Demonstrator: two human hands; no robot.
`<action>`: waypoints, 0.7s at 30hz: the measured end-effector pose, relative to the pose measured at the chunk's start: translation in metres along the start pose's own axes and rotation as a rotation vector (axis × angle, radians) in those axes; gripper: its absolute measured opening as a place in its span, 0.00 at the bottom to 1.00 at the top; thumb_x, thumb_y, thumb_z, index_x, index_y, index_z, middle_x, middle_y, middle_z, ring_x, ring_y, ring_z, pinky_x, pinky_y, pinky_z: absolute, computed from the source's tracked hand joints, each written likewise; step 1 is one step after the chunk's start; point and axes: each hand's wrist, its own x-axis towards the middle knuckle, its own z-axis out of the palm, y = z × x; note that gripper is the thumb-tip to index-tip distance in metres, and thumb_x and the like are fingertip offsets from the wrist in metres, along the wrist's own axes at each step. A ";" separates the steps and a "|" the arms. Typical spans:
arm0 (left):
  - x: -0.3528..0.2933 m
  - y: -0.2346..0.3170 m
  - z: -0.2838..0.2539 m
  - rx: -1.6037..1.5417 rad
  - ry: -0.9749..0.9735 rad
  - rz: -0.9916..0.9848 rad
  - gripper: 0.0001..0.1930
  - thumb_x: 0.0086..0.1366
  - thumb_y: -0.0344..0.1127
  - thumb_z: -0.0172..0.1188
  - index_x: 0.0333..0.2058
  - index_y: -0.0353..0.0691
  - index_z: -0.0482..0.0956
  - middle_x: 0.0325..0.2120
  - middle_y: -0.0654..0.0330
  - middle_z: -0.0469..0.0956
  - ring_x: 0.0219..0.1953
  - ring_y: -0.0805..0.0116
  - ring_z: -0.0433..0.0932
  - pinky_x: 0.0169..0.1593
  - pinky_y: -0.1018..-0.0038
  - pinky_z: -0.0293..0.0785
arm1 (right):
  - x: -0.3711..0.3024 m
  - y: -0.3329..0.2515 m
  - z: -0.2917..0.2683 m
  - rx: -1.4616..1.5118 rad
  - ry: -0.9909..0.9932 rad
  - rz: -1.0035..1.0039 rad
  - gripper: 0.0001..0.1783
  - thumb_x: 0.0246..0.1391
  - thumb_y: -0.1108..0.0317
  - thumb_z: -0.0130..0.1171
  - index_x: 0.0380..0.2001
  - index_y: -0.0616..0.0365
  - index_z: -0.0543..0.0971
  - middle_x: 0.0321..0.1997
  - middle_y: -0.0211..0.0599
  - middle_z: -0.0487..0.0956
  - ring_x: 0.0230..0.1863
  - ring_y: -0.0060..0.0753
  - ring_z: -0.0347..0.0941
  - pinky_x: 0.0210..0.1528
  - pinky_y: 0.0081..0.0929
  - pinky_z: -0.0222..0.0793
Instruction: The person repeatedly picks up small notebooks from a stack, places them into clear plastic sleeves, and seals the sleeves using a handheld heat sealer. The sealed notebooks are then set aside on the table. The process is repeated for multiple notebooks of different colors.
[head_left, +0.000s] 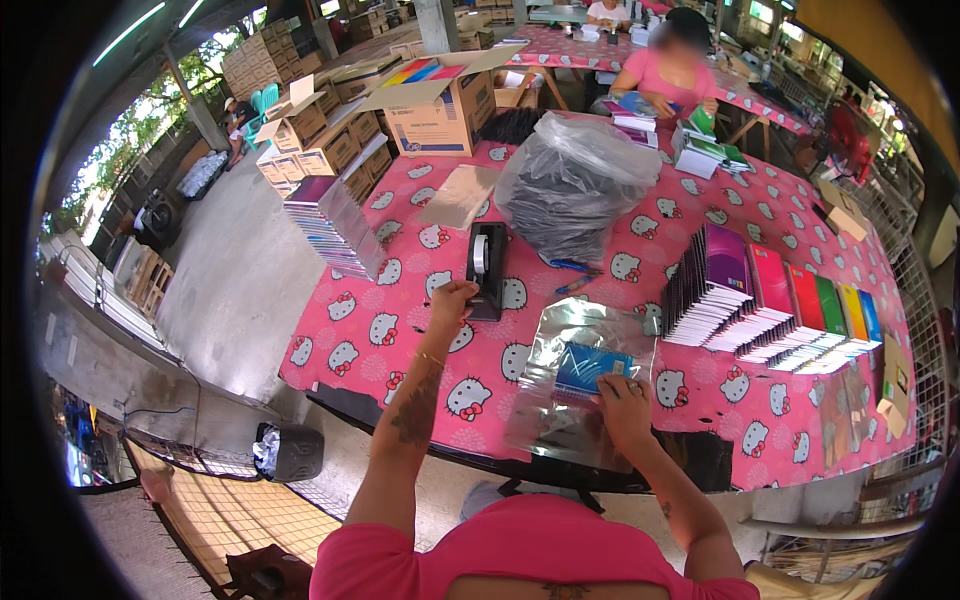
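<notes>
My left hand [455, 298] is at the near end of a black tape dispenser [486, 302] with a roll of clear tape [481, 256]. Its fingers are pinched together; whatever is between them is too small to make out. My right hand [626, 408] lies with fingers stretched over the right edge of a blue spiral notebook [580, 368]. Under the notebook, a shiny clear plastic sheet or bag [540, 425] spreads to the table's front edge.
Notebook stacks in several colours [770, 300] stand at right, another stack [335, 228] at left. A grey plastic bag [580, 185], blue pens [577, 268], brown cardboard [460, 195] and an open carton [435, 118] lie beyond. Across the table sits a person in pink [670, 75].
</notes>
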 end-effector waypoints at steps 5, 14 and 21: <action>-0.034 -0.053 -0.003 -0.304 0.004 0.066 0.08 0.62 0.33 0.63 0.36 0.36 0.84 0.25 0.64 0.79 0.21 0.75 0.73 0.24 0.77 0.68 | 0.002 0.004 0.000 0.008 0.014 -0.008 0.19 0.53 0.57 0.63 0.46 0.52 0.80 0.47 0.28 0.79 0.50 0.34 0.77 0.56 0.40 0.63; -0.081 -0.023 0.021 0.386 -0.025 0.414 0.13 0.58 0.41 0.64 0.29 0.35 0.85 0.20 0.55 0.83 0.23 0.69 0.81 0.30 0.70 0.76 | 0.001 0.010 0.000 0.021 0.051 -0.074 0.18 0.51 0.56 0.64 0.43 0.52 0.80 0.45 0.27 0.79 0.49 0.32 0.77 0.55 0.39 0.64; -0.170 -0.029 0.156 0.985 -0.227 0.356 0.19 0.58 0.50 0.67 0.28 0.36 0.86 0.26 0.50 0.84 0.31 0.54 0.84 0.35 0.61 0.78 | 0.000 0.016 -0.002 0.075 0.077 -0.083 0.17 0.52 0.56 0.63 0.43 0.53 0.80 0.43 0.30 0.78 0.47 0.33 0.76 0.54 0.40 0.64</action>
